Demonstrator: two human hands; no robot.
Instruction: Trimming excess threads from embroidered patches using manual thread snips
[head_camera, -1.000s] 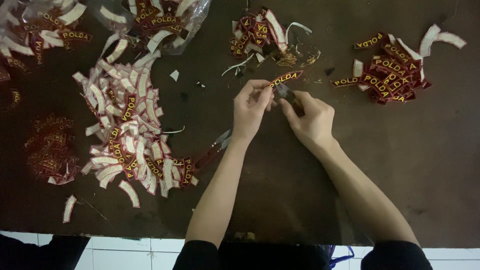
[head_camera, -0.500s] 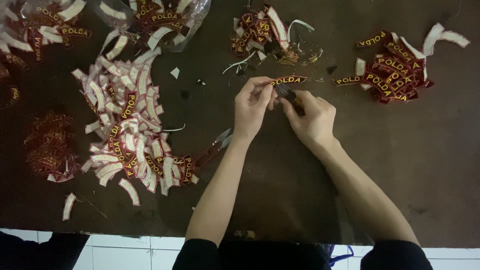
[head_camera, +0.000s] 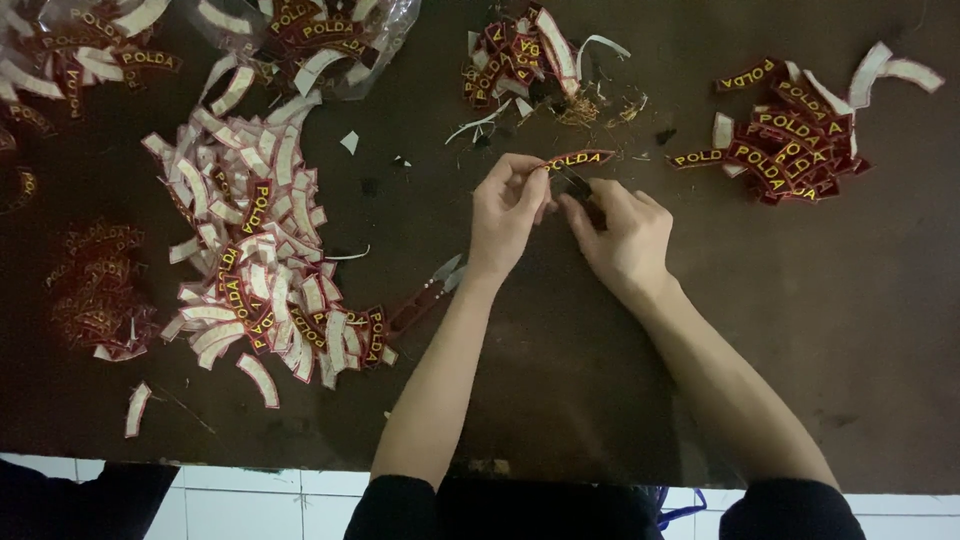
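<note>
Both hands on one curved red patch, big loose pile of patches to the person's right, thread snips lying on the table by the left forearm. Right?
Not quite. In the head view the big loose pile of patches lies to the person's left, not right. The rest holds: left hand and right hand hold one curved red patch, thread snips by the left forearm.

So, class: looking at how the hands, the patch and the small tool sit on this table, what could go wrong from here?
The right hand works a small dark tool close to the left hand pinching the curved red patch; a slip might nick a finger or the embroidery. The thread snips lie near the left forearm and could be knocked.
</note>
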